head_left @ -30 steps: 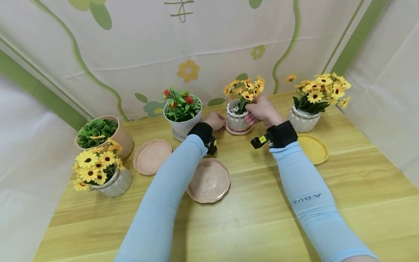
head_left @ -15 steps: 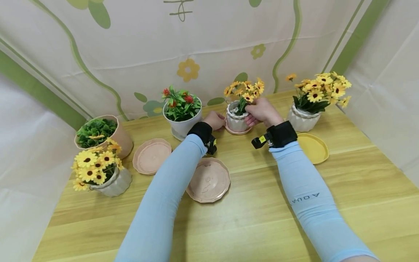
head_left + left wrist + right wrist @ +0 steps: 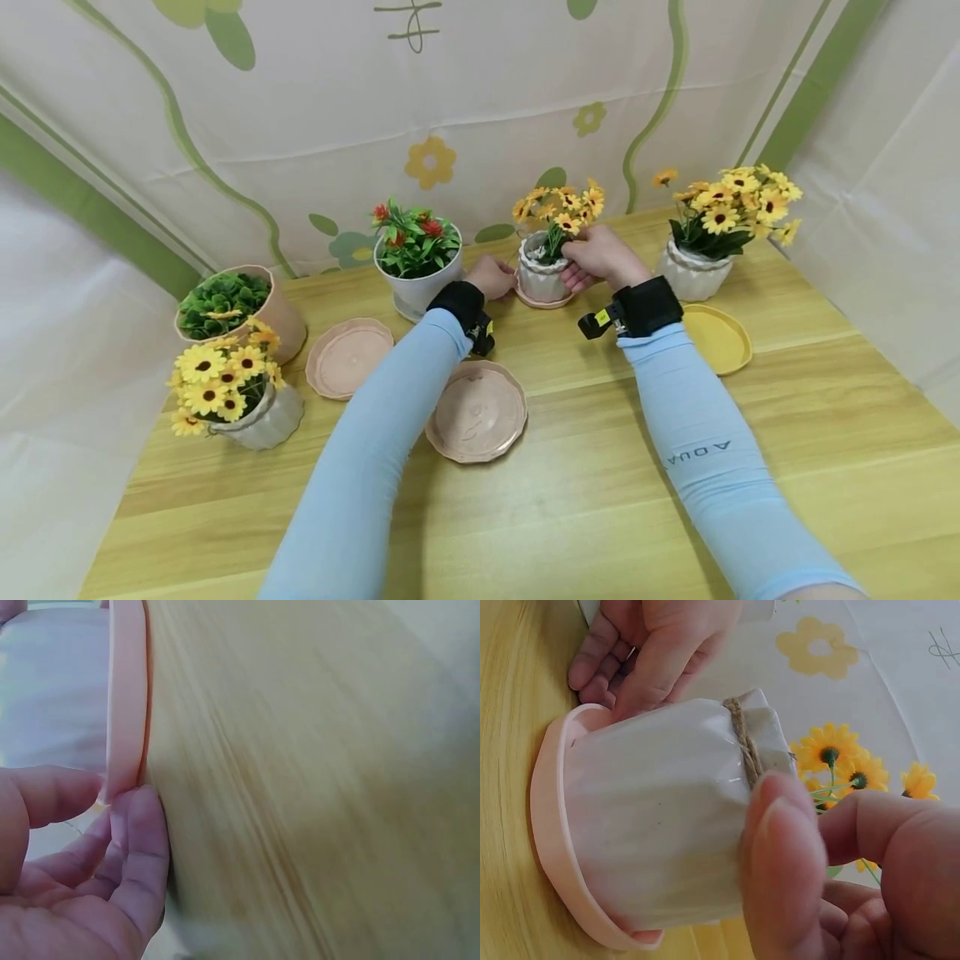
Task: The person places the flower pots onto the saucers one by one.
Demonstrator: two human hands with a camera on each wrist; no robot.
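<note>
A white ribbed flowerpot with yellow daisies stands on a small pink saucer near the back of the table. My left hand pinches the saucer's rim at the left side, thumb above and fingers beneath, as the left wrist view shows. On the other side, my right hand holds the pot by its upper rim. In the right wrist view, the thumb lies against the pot's outside just below a twine band. The pot sits inside the saucer's raised edge.
Left of the hands stands a white pot with red flowers. Two pink saucers lie nearer. A pink pot and another daisy pot are far left. At right are a daisy pot and yellow saucer.
</note>
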